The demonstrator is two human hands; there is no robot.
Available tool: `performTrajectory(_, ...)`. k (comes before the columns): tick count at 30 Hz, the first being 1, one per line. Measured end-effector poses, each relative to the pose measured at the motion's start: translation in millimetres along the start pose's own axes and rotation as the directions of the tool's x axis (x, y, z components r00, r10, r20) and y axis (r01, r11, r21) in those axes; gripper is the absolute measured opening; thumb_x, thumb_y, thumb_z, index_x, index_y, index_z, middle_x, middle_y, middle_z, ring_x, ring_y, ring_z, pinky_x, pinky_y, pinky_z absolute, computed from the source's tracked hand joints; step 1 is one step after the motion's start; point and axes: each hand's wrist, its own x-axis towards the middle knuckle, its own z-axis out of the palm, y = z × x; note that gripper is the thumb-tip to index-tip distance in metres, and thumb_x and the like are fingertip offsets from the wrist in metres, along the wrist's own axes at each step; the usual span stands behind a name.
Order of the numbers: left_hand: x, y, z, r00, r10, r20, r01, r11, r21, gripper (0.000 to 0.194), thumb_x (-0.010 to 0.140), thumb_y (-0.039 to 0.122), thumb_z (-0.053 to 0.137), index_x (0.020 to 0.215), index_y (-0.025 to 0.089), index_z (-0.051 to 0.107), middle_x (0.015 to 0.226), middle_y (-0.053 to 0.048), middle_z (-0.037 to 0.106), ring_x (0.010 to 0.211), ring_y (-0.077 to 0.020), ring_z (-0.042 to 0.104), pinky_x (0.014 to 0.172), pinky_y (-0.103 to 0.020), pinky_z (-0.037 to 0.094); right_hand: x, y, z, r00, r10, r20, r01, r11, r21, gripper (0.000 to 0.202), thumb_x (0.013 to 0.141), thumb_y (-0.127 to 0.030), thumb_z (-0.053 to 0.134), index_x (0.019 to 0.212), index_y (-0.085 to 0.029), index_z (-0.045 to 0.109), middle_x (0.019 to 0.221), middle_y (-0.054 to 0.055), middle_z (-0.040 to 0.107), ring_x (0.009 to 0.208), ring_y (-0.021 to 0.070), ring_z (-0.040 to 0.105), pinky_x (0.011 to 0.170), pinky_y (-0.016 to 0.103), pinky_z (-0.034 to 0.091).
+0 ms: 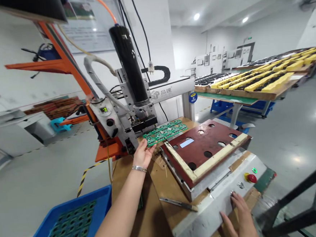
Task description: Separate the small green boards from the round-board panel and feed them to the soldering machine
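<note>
My left hand (144,154) grips the near left end of a green circuit board panel (165,131), which extends to the right beneath the head of a machine with a black cylinder (128,62). My right hand (239,214) is at the grey control panel (218,201), a fingertip on a small button left of a silver button and a red knob (251,178). Its fingers are apart and hold nothing. Between the hands, a reddish-brown plate (200,141) with round holes and pale edge strips sits on the machine bed.
A brush-like tool (178,204) lies in front of the plate. At lower left, a blue bin (104,198) holds green boards. An orange frame (62,60) stands at left. A black-legged stool (296,202) is at right, and tables with yellow trays (269,83) stand behind.
</note>
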Motion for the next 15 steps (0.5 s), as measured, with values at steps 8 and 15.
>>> performTrajectory(8,0.8,-1.2,0.0,1.0,0.012,0.006,-0.012,1.0,-0.012,0.022,0.084,0.023,0.057,0.105,0.015,0.058,0.101,-0.006,0.061,0.08,-0.0175,0.061,0.065,-0.035,0.053,1.3,0.3,-1.1,0.997,-0.077,0.014,0.077,0.997,-0.024,0.059,0.085,-0.042,0.05,0.132,-0.01,0.034,0.126,0.021,0.046,0.121,0.0374,0.042,0.093,0.058,0.042)
performTrajectory(15,1.7,-2.5,3.3,1.0,0.003,0.014,-0.002,1.0,-0.013,0.022,0.084,0.023,0.056,0.105,0.015,0.057,0.102,-0.006,0.061,0.08,-0.0175,0.061,0.065,-0.035,0.053,1.1,-0.6,-2.8,0.997,-0.077,0.032,0.079,0.996,-0.046,0.061,0.085,-0.044,0.049,0.133,-0.011,0.033,0.127,0.02,0.046,0.121,0.0368,0.042,0.093,0.056,0.043)
